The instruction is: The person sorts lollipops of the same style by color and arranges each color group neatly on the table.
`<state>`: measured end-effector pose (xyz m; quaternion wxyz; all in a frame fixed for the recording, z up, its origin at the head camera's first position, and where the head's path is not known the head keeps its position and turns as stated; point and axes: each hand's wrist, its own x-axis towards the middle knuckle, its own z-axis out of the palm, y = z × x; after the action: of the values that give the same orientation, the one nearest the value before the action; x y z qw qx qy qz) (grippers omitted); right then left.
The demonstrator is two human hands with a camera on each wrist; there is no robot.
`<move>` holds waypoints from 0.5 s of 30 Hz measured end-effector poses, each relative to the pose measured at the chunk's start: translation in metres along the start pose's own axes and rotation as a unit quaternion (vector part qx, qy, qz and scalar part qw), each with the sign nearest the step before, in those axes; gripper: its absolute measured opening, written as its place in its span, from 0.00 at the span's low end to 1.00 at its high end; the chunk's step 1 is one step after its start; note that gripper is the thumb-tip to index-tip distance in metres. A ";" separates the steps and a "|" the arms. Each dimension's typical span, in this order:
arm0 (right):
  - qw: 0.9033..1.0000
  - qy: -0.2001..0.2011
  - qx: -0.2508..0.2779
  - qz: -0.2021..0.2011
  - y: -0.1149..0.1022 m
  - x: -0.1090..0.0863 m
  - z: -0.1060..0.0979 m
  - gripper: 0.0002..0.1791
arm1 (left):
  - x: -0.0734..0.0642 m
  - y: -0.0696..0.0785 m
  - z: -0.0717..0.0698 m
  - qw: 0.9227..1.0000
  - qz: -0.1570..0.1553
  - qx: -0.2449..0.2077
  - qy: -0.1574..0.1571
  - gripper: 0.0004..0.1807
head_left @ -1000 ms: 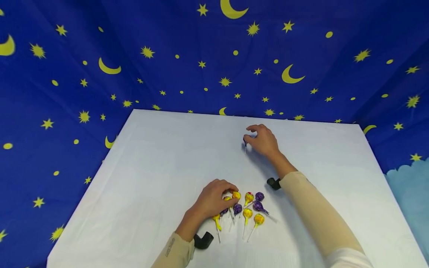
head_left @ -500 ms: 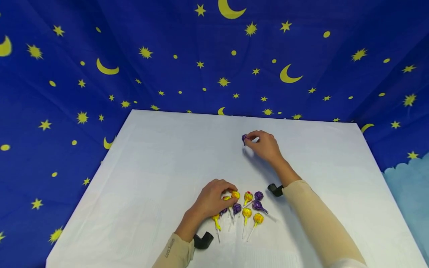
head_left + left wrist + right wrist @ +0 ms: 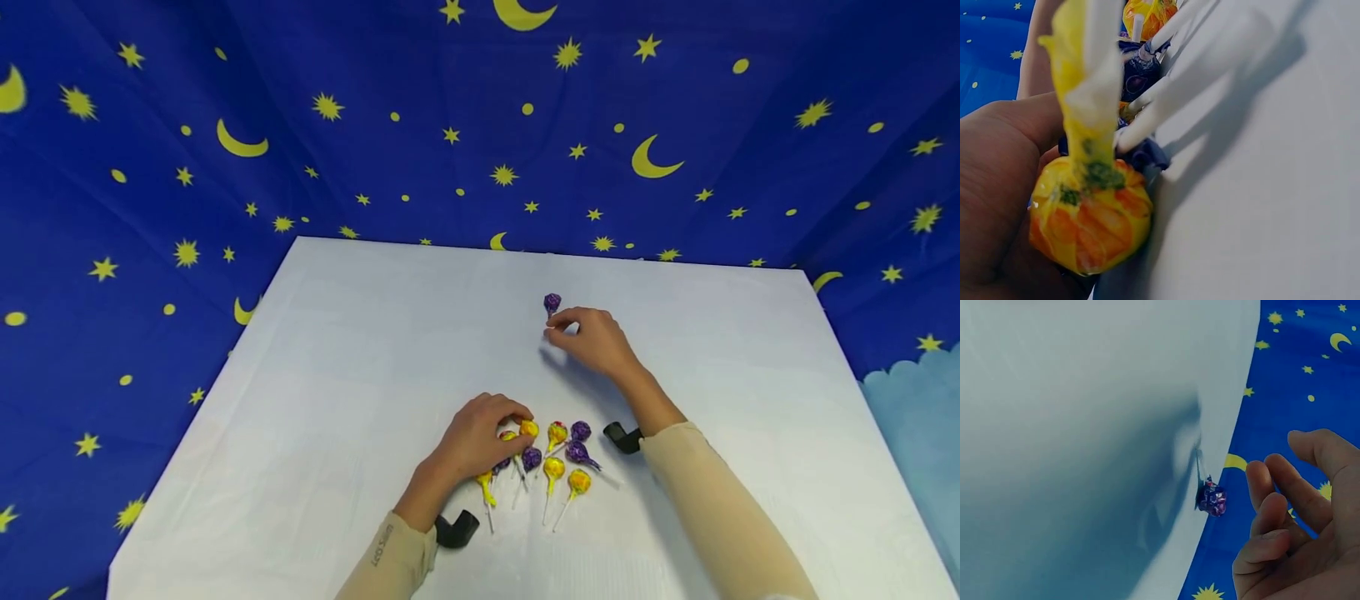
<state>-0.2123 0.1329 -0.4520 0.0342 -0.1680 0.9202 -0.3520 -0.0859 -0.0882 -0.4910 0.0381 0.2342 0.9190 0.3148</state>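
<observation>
The left hand (image 3: pixel 478 432) is holding 1 yellow lollipop (image 3: pixel 529 427) in curled fingers; the right hand (image 3: pixel 597 340) (fingers loosely spread) is hovering beside a lone purple lollipop (image 3: pixel 552 301).

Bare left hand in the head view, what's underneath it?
A round purple-wrapped lollipop and a yellow-wrapped lollipop with a white stick peek out from under the left hand, which covers part of each. Anything fully beneath the palm is hidden.
</observation>
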 end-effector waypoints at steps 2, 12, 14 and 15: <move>1.000 0.001 0.000 -0.004 -0.002 -0.004 -0.001 0.13 | 0.001 0.000 -0.001 1.000 0.000 -0.003 0.001 0.16; 1.000 -0.012 -0.010 -0.004 -0.001 -0.031 -0.005 0.16 | 0.002 0.002 0.000 1.000 0.004 -0.003 0.002 0.15; 1.000 -0.017 -0.007 -0.003 0.000 -0.035 -0.004 0.16 | 0.001 0.002 -0.001 1.000 0.000 -0.005 0.003 0.15; 1.000 -0.018 -0.005 -0.003 0.000 -0.037 -0.004 0.16 | 0.001 0.002 -0.001 1.000 -0.001 -0.006 0.002 0.15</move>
<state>-0.1784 0.1474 -0.4513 0.0494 -0.1770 0.9206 -0.3446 -0.0859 -0.0868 -0.4890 0.0377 0.2328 0.9172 0.3212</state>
